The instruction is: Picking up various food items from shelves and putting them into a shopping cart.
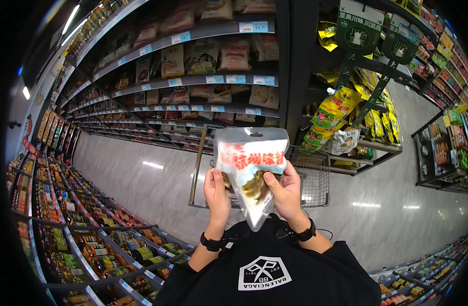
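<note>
Between my two hands is a plastic food pouch (253,164) with a clear top strip, a hang hole, red lettering and a printed food picture. My left hand (217,193) grips its left edge, thumb on the front. On the other side my right hand (284,190) pinches the pouch, its thumb pressed over the picture. The pouch is creased and tapers to a point near my chest. Behind it stands a wire shopping cart (314,181), partly hidden by the pouch and my hands.
Ahead rises a shelf rack (234,81) of bagged goods with price tags. Yellow packets (335,105) hang on a display rack at the right. Shelves of bottles (100,248) line the left and lower left. Grey floor tiles (130,164) run between the racks.
</note>
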Action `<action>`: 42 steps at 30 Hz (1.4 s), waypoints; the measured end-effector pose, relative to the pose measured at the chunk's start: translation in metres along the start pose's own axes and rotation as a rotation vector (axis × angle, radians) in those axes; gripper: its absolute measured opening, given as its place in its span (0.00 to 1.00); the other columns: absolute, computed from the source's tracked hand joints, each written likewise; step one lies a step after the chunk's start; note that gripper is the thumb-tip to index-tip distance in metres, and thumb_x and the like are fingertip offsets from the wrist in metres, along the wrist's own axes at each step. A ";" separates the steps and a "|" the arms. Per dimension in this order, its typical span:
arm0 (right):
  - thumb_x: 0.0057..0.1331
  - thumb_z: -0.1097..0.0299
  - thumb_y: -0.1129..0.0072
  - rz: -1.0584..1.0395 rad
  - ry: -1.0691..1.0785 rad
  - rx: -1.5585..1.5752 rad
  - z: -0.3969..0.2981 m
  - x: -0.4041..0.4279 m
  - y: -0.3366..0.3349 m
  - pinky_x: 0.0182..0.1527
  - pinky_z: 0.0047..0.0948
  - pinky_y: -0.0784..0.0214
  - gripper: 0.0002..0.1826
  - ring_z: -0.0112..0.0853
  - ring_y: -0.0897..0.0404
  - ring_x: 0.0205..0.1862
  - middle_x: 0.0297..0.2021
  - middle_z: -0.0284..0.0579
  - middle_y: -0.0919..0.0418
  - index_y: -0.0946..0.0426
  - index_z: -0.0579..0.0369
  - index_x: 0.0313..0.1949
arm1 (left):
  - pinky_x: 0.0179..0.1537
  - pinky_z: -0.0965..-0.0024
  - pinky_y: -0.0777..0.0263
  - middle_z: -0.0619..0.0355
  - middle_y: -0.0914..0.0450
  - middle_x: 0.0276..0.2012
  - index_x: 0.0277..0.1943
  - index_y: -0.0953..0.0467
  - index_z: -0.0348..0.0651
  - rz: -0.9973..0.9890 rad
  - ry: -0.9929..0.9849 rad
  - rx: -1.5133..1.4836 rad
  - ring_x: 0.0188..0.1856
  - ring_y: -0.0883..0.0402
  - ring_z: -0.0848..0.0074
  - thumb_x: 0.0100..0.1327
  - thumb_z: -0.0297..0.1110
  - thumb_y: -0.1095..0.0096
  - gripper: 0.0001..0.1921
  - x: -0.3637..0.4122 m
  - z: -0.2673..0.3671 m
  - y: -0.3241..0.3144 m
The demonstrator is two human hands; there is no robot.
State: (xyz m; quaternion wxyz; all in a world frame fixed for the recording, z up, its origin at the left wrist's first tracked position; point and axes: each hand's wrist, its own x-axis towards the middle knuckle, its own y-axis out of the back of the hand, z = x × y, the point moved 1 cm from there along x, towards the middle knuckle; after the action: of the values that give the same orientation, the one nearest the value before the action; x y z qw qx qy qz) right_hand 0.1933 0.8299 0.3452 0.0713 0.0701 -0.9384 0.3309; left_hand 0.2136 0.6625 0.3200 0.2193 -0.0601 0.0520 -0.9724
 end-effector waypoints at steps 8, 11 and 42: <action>0.68 0.72 0.37 0.090 -0.049 -0.144 0.021 0.003 0.010 0.50 0.21 0.33 0.09 0.19 0.26 0.45 0.44 0.36 0.24 0.25 0.62 0.43 | 0.33 0.81 0.41 0.68 0.32 0.31 0.42 0.33 0.39 0.037 -0.113 0.068 0.31 0.38 0.89 0.79 0.40 0.54 0.13 -0.003 0.008 -0.011; 0.69 0.74 0.40 0.195 -0.031 -0.107 0.020 0.008 0.005 0.60 0.24 0.38 0.12 0.23 0.28 0.53 0.50 0.36 0.27 0.25 0.63 0.50 | 0.33 0.81 0.41 0.68 0.32 0.31 0.43 0.32 0.39 0.057 -0.133 0.040 0.31 0.38 0.89 0.79 0.40 0.54 0.13 0.000 0.007 -0.018; 0.50 0.68 0.24 0.030 0.189 -0.807 0.034 0.122 -0.014 0.55 0.34 0.29 0.35 0.40 0.18 0.50 0.49 0.56 0.19 0.28 0.62 0.57 | 0.56 0.69 0.27 0.57 0.19 0.50 0.57 0.29 0.36 -0.396 0.028 -0.241 0.52 0.20 0.76 0.55 0.23 0.24 0.27 0.142 -0.009 0.003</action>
State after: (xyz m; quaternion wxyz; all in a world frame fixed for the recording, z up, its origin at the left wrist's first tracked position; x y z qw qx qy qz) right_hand 0.0732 0.7875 0.3498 0.1739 -0.0078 -0.9830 -0.0578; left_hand 0.0859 0.5987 0.3242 0.0148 -0.0813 0.1578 -0.9840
